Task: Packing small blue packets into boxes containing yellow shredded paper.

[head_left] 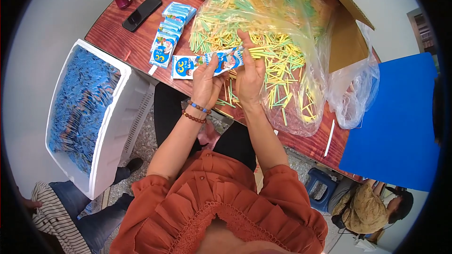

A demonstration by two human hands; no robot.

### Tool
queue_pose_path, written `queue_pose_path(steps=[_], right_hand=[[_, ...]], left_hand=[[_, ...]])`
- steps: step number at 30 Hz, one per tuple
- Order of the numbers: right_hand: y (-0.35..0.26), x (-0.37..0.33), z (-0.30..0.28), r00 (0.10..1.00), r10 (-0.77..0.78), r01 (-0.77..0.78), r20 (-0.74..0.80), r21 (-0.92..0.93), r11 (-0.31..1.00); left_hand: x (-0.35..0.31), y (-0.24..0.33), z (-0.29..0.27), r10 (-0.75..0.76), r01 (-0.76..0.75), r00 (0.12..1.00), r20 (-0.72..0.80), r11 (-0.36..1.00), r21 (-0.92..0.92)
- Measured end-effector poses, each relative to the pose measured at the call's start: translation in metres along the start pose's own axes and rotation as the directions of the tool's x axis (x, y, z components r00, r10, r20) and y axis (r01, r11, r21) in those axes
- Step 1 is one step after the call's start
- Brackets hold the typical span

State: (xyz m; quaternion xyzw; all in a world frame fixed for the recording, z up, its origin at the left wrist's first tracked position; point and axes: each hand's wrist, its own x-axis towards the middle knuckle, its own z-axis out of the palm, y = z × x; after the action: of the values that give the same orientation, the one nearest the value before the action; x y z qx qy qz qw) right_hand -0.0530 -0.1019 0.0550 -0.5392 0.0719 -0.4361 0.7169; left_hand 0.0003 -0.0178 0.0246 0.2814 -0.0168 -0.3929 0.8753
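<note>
Packet (187,67) by the bag (278,2)

Left hand (203,83): fingers pinch packet at bag's near left. Right hand (250,81) at packet's bag-side end, beside yellow sticks (264,52); can't tell what its fingers grip. Probably best: light hold, end uncreased, sticks straight.

The packet (186,67) — flat, blue and white, with cartoon prints — is held above the table (113,37) close to its near edge, tilted slightly, right end farther from that edge; one or several overlapped, unclear. Beside that end, thin sticks (264,52) — yellow, some pale green — lie loosely heaped.
</note>
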Motion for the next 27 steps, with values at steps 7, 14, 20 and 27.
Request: queue_pose_path(steps=[7,14,20,27], right_hand=[[-0.003,0.019,-0.006,0.994,0.096,-0.088,-0.060,0.128,0.988],[-0.011,0.032,-0.016,0.991,0.134,-0.130,0.020,-0.142,0.981],[-0.011,0.042,-0.017,0.983,0.183,-0.180,0.015,-0.124,0.976],[-0.001,0.029,-0.020,0.951,0.308,-0.271,0.039,-0.381,0.884]], left_hand=[[0.016,-0.008,0.005,0.020,-0.020,1.000,0.019,0.999,-0.028],[0.032,-0.021,0.011,-0.007,0.013,0.998,0.060,0.995,-0.096],[0.041,-0.037,0.001,-0.104,0.124,0.991,0.085,0.950,-0.287],[0.043,-0.023,-0.002,-0.059,0.111,0.988,0.144,0.916,-0.386]])
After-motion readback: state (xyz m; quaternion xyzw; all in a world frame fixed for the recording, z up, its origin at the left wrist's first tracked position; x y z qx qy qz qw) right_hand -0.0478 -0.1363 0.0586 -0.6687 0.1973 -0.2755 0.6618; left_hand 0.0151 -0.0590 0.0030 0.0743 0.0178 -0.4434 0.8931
